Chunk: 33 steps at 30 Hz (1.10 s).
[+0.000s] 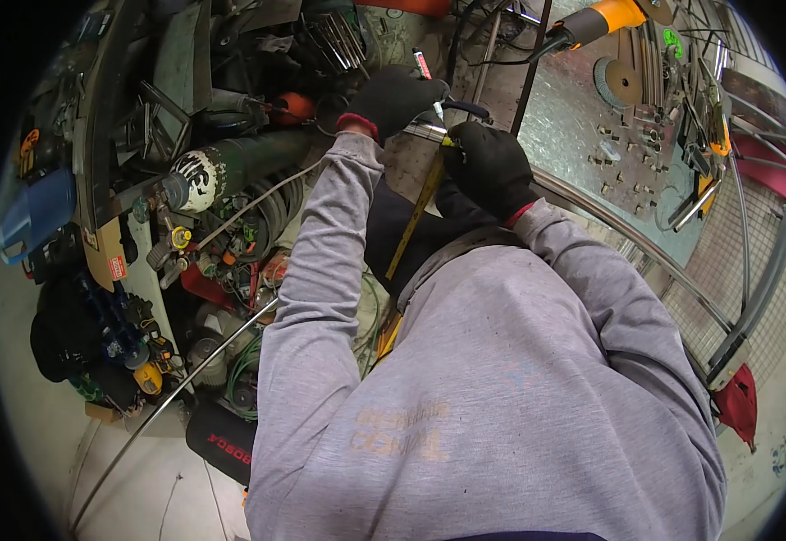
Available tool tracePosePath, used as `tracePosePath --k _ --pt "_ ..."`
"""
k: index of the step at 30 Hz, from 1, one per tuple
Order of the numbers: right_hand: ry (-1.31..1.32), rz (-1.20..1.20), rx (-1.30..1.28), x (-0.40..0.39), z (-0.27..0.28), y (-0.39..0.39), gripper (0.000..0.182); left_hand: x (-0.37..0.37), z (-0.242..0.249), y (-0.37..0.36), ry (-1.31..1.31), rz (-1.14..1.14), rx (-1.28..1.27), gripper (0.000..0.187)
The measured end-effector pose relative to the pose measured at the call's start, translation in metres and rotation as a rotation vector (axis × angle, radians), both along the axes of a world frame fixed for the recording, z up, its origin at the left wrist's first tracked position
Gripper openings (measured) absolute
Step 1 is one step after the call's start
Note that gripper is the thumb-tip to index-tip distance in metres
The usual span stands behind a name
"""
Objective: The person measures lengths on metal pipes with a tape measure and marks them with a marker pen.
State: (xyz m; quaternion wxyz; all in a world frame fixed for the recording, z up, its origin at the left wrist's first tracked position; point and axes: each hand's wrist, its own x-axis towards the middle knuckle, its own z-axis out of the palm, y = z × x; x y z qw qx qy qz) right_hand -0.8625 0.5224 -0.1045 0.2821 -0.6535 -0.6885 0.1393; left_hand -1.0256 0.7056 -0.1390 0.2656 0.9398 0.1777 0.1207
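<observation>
My left hand (399, 99), in a black glove with a red cuff, is closed around a white marker (422, 65) with a red band, pointing down at a shiny metal tube (427, 132). Close by on the right, my right hand (492, 169), gloved the same way, pinches the end of a yellow tape measure (417, 215) at the tube. Its blade runs down toward my lap. Just above the right hand is a black curved piece (467, 109) near the tube.
At right, a metal tabletop (582, 117) carries an orange angle grinder (605, 22), a round abrasive disc (617, 82) and several small metal pieces. A bent metal tube (632, 234) runs along its near edge. A gas cylinder (240, 167), hoses and tools crowd the left.
</observation>
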Motion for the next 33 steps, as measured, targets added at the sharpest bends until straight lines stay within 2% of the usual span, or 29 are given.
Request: tracePosePath --k 3,7,10,12,13,15,16,18,20,22,24,28,30,31,33 --pt "-0.003 -0.002 -0.001 0.000 -0.002 0.000 0.025 0.002 0.015 0.002 0.099 -0.070 0.106 0.025" --pt "-0.003 -0.004 -0.006 0.000 -0.001 -0.001 0.025 0.006 0.016 0.002 0.168 -0.059 0.007 0.025" --pt "-0.014 -0.003 0.001 0.000 -0.002 0.000 0.025 0.005 0.017 0.005 0.207 -0.088 0.140 0.023" --pt "-0.003 -0.003 -0.006 0.000 -0.002 0.000 0.025 -0.002 0.008 0.012 -0.059 0.056 0.179 0.015" --pt "0.007 -0.003 -0.012 0.000 -0.001 -0.001 0.025 -0.011 0.005 0.014 -0.059 0.054 0.179 0.015" --pt "0.011 -0.002 -0.017 0.001 -0.002 0.000 0.025 -0.035 -0.005 0.018 -0.049 0.437 -0.033 0.014" --pt "0.016 0.001 -0.022 0.001 -0.001 0.000 0.024 -0.045 -0.016 0.011 -0.047 0.435 -0.031 0.014" --pt "0.012 -0.007 -0.020 0.001 0.001 0.001 0.024 -0.064 -0.033 -0.013 -0.571 0.750 -0.629 0.013" --pt "0.008 -0.012 -0.017 0.000 0.003 0.001 0.024 -0.067 -0.008 -0.050 -0.637 0.855 -1.120 0.012" --pt "0.014 -0.023 -0.028 0.001 0.003 0.002 0.024 -0.074 -0.001 -0.094 -0.407 0.788 -1.056 0.015" --pt "0.024 -0.030 -0.051 0.000 0.006 0.002 0.024 -0.075 -0.003 -0.131 -0.140 0.495 -0.187 0.022" --pt "0.025 -0.029 -0.053 0.000 0.004 0.004 0.022 -0.057 0.018 -0.170 -0.113 0.411 -0.329 0.025" --pt "0.023 -0.027 -0.076 0.001 0.002 0.002 0.026 -0.045 0.057 -0.166 0.051 0.661 -0.572 0.022" --pt "0.023 -0.033 -0.102 0.001 0.002 0.002 0.029 -0.045 0.045 -0.170 0.043 0.670 -0.566 0.022" --pt "0.060 0.006 -0.067 0.003 0.010 0.005 0.034 -0.045 0.011 -0.173 -0.263 0.814 -0.570 0.015"
